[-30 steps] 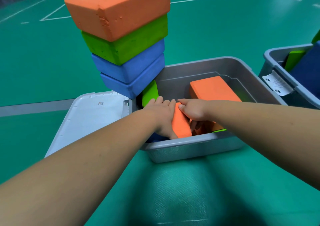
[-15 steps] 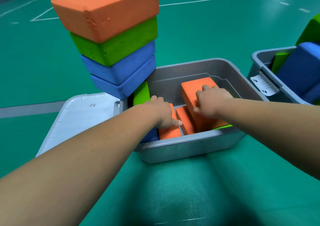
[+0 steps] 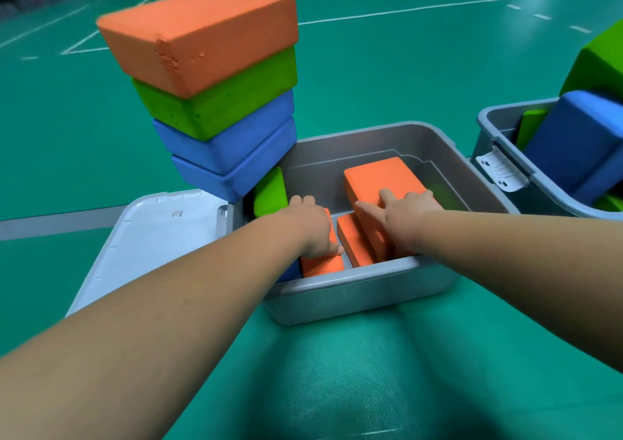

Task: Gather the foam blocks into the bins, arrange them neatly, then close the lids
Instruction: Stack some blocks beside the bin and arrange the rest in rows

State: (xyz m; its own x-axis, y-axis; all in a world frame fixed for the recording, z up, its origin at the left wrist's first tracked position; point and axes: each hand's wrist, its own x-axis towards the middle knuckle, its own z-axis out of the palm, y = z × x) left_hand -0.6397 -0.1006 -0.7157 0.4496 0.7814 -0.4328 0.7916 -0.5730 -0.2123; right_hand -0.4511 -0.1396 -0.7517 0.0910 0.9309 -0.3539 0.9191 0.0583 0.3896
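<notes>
In the bin (image 3: 354, 293), left hand (image 3: 312, 227) grips an upright orange block (image 3: 322, 266). Right hand (image 3: 404, 212) lies flat on the top block (image 3: 381, 178).

Left grip (image 3: 312, 229) palm-down, knuckles up — right grip (image 3: 406, 212) splayed flat.

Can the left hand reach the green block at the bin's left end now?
Probably yes: the left hand, on an orange block, is right beside the green block, nothing between; the block stack overhangs its far end.
</notes>
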